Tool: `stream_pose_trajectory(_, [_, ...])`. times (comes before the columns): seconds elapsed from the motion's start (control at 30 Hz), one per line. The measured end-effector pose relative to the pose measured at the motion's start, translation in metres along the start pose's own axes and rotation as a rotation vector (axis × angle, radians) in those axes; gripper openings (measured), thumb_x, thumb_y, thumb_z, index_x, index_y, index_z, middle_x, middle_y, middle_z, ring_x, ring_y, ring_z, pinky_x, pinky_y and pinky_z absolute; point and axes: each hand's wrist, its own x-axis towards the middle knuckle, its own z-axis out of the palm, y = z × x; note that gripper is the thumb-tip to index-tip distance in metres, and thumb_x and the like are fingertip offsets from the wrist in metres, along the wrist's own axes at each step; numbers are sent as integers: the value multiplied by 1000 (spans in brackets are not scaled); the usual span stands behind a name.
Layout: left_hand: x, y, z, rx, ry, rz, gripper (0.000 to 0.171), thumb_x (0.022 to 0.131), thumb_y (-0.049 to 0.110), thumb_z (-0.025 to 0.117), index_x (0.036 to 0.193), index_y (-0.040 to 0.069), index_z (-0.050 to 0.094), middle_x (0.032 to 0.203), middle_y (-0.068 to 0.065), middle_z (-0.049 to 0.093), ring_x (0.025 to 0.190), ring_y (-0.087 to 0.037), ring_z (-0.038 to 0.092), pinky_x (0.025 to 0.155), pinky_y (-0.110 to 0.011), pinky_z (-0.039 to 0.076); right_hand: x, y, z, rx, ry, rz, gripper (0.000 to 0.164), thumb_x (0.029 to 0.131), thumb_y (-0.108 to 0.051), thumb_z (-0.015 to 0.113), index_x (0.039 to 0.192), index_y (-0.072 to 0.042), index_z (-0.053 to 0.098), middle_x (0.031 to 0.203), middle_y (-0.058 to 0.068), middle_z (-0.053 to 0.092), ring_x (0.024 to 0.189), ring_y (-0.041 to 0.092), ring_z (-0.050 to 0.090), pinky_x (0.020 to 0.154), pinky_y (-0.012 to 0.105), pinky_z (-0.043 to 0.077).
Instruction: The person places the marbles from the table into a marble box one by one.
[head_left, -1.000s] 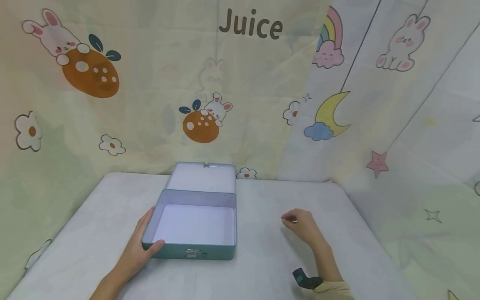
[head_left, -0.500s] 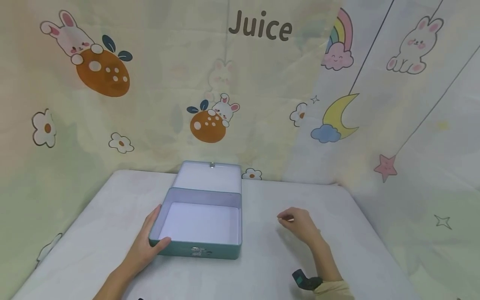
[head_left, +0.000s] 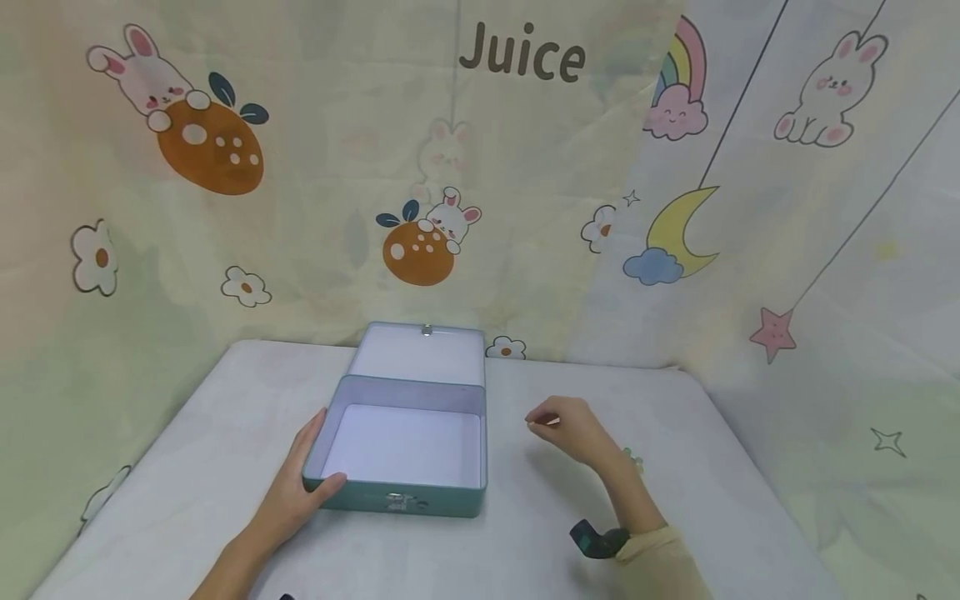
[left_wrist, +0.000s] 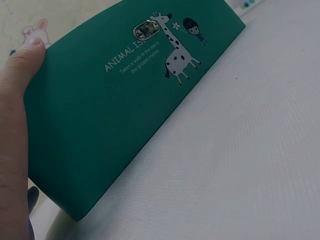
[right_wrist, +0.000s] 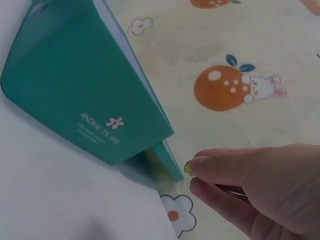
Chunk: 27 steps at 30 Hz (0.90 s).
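A green tin box (head_left: 405,498) stands on the white table with its lid (head_left: 420,354) swung back and a pale, bare inside. My left hand (head_left: 296,483) grips its near left corner, thumb on the front wall and fingers along the left side. The giraffe-printed front (left_wrist: 175,55) and metal clasp (left_wrist: 146,31) show in the left wrist view. Right of the box, raised over the table, my right hand (head_left: 573,427) pinches a tiny yellow-green piece (right_wrist: 188,167) between thumb and forefinger. Most of that piece is hidden by the fingertips, so I cannot tell its kind.
Small translucent green pieces (head_left: 636,460) lie on the table beside my right wrist, partly behind it. A black wrist camera (head_left: 600,540) sits at the right sleeve. Printed fabric (head_left: 300,167) hangs behind the table.
My right hand has moved left and slightly farther back, nearer the box, and the green pieces beside its wrist have come into view. My left hand keeps its grip. The head view has shifted slightly.
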Motion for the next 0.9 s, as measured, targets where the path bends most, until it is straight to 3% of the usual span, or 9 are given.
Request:
stream_pose_trajectory(0.2, [1,3,1,4,-3,8,93,79,29,69,154,22,15,157,-13,18,140,-43,20,103,-73,20,15,-21,-2,-24,-47,-93,8,85,-14,70,90,-17,74,88,-6,70,84,8,65,75,25,57])
stream_pose_trajectory(0.53, [1,5,0,10,1,-3,94,78,30,70,154,23,14,156,-14,19,139,-45,21,101,-74,21,40,-58,-5,-41,-145,-246,10,85,-11,70,94,-12,74,88,-3,70,82,10,65,72,20,55])
stream_pose_trajectory(0.9, [0,3,0,-6,0,-3,93,79,28,69,154,21,14,157,-14,18,140,-47,19,102,-75,19,65,-77,15,-91,-274,-295,11,87,-13,68,96,-14,74,91,-6,69,83,4,63,74,16,53])
